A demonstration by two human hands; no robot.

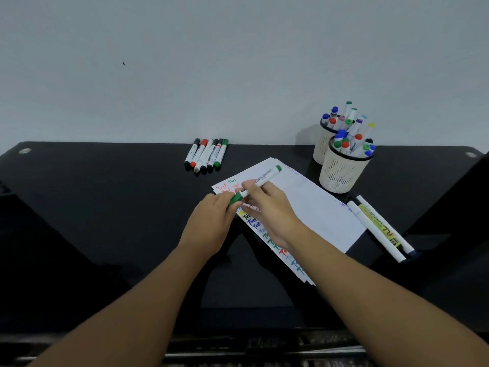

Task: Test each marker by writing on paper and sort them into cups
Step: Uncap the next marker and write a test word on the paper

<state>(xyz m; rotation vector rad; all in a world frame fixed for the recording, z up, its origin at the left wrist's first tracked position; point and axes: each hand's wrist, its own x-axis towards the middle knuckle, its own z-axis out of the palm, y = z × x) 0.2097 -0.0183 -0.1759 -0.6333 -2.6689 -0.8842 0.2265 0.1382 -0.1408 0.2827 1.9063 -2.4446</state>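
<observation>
Paper [315, 205], left margin: the word "Test" handwritten repeatedly in a column, in red, green, blue, yellow and light blue ink; the upper entries near the top corner read clearest, the lower ones partly hidden by the hands or blurred.

Green-capped marker [260, 180] held over the paper: cursive blue brand script along the white barrel, not legible.

Yellow-labelled pen [381, 226] at the right of the surface: dark print along the label, too blurred to read.

Row of markers [206, 156] at the back of the surface: small barrel print, unreadable.

Markers in the front cup [344, 170]: one barrel shows script, illegible.
</observation>
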